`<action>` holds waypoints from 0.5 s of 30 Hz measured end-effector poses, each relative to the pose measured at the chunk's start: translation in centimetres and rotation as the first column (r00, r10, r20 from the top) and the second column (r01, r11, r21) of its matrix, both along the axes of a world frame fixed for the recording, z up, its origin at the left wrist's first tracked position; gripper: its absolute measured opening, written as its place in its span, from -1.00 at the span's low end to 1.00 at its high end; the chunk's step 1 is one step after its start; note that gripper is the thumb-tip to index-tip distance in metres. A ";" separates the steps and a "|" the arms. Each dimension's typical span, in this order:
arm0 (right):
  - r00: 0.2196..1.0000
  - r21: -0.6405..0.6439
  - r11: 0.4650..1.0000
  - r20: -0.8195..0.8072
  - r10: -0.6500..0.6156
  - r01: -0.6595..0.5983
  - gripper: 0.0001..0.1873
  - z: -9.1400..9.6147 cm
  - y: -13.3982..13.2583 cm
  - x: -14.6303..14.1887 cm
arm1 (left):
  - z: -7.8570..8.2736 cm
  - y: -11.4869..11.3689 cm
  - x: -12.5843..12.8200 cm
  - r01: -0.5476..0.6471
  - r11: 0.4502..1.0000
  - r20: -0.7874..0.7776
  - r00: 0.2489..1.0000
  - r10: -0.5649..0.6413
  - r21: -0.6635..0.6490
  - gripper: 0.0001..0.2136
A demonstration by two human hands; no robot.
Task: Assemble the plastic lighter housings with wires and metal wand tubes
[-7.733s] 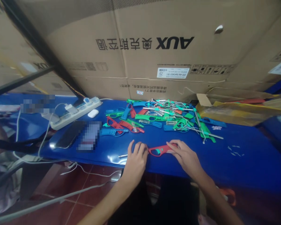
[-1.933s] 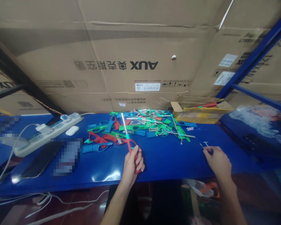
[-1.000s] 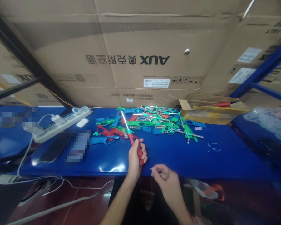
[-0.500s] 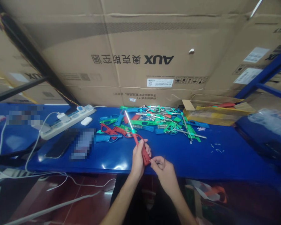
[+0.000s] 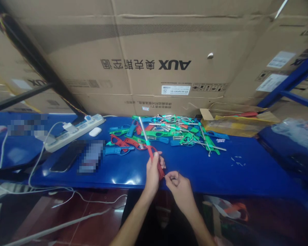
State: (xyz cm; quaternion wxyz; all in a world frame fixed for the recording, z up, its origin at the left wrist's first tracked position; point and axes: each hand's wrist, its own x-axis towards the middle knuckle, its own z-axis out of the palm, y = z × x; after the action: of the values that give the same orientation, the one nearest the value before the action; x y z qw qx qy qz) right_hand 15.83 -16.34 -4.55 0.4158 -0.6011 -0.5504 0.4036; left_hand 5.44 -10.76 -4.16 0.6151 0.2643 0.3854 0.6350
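Observation:
My left hand is wrapped round the handle of a red long-nosed gas lighter. Its silver tube, with a green collar, tilts up and away to the left. Close to the handle's lower end, my right hand is closed in a pinch. A tiny pale sliver shows at its fingertips, too small to name, beside the handle; whether they touch I cannot tell. A thin dark stick pokes up from the curled fingers. Beyond the hands lies a heap of green, blue and red lighter parts with metal tubes and wires.
To the left are a white power strip, a white earbud case, a dark phone and loose cables. A cardboard box stands at the back right, near small white slivers on the blue table. Large cartons wall the back.
The lighter's tube has swung slightly to the right and is more upright. My right hand stays by the handle's lower end, its pinch nearly unchanged.

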 end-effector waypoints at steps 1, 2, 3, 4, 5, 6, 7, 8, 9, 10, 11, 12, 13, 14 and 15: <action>1.000 0.002 1.000 -0.004 0.006 -0.006 -0.73 0.0 0.0 0.0 | 0.0 0.0 0.0 -0.004 1.000 0.000 1.000 0.004 0.000 -0.59; 1.000 0.005 1.000 -0.010 0.011 -0.011 -0.73 0.1 0.0 0.1 | 0.0 0.0 0.0 -0.003 1.000 -0.002 1.000 0.003 -0.001 -0.59; 1.000 0.007 1.000 -0.018 0.015 -0.015 -0.73 0.1 0.0 0.1 | 0.0 0.0 0.0 0.003 1.000 -0.008 1.000 -0.003 -0.001 -0.59; 1.000 0.009 1.000 -0.023 0.017 -0.017 -0.72 0.2 0.0 0.0 | 0.0 0.0 0.0 0.011 1.000 -0.013 1.000 -0.011 -0.001 -0.59; 0.999 0.010 1.000 -0.027 0.017 -0.017 -0.72 0.3 0.0 0.0 | 0.0 0.0 0.0 0.020 1.000 -0.017 1.000 -0.020 -0.001 -0.58; 0.999 0.011 1.000 -0.028 0.019 -0.019 -0.71 0.4 0.0 -0.1 | 0.0 0.0 0.0 0.027 1.000 -0.020 0.999 -0.027 -0.001 -0.58; 0.999 0.012 1.000 -0.026 0.021 -0.021 -0.70 0.4 -0.1 -0.1 | -0.1 0.0 0.0 0.031 1.000 -0.018 0.999 -0.031 -0.002 -0.58; 0.999 0.017 1.000 -0.023 0.022 -0.022 -0.70 0.5 -0.1 -0.2 | -0.1 -0.1 0.0 0.034 0.999 -0.016 0.999 -0.034 -0.004 -0.57; 1.000 0.030 0.999 -0.015 0.021 -0.021 -0.70 0.5 -0.1 -0.3 | 0.0 -0.1 0.0 0.035 0.999 -0.013 0.999 -0.035 -0.006 -0.57; 1.000 0.049 0.999 0.001 0.022 -0.022 -0.71 0.5 -0.1 -0.4 | 0.0 -0.1 -0.1 0.037 0.999 -0.011 0.999 -0.037 -0.006 -0.58; 0.999 0.070 0.997 0.023 0.023 -0.025 -0.72 0.5 -0.1 -0.4 | 0.0 -0.1 -0.1 0.040 0.999 -0.011 0.999 -0.040 -0.003 -0.58; 0.999 0.089 0.996 0.045 0.025 -0.029 -0.73 0.5 -0.1 -0.5 | 0.0 -0.2 -0.1 0.042 0.999 -0.012 0.999 -0.042 0.001 -0.59; 0.998 0.102 0.994 0.062 0.029 -0.035 -0.74 0.4 -0.1 -0.5 | 0.0 -0.2 -0.1 0.044 0.999 -0.013 0.999 -0.044 0.006 -0.60; 0.997 0.105 0.993 0.069 0.038 -0.045 -0.74 0.4 -0.1 -0.4 | 0.1 -0.2 -0.1 0.045 0.999 -0.012 0.999 -0.045 0.011 -0.60; 0.997 0.102 0.993 0.064 0.050 -0.056 -0.75 0.4 -0.1 -0.4 | 0.1 -0.2 -0.1 0.045 0.999 -0.005 0.999 -0.045 0.013 -0.61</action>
State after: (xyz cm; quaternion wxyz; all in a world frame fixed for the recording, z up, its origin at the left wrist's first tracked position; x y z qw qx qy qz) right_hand 15.41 -16.44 -4.14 0.4187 -0.5759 -0.5988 0.3668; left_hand 5.37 -10.96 -4.06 0.6267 0.2784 0.3765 0.6229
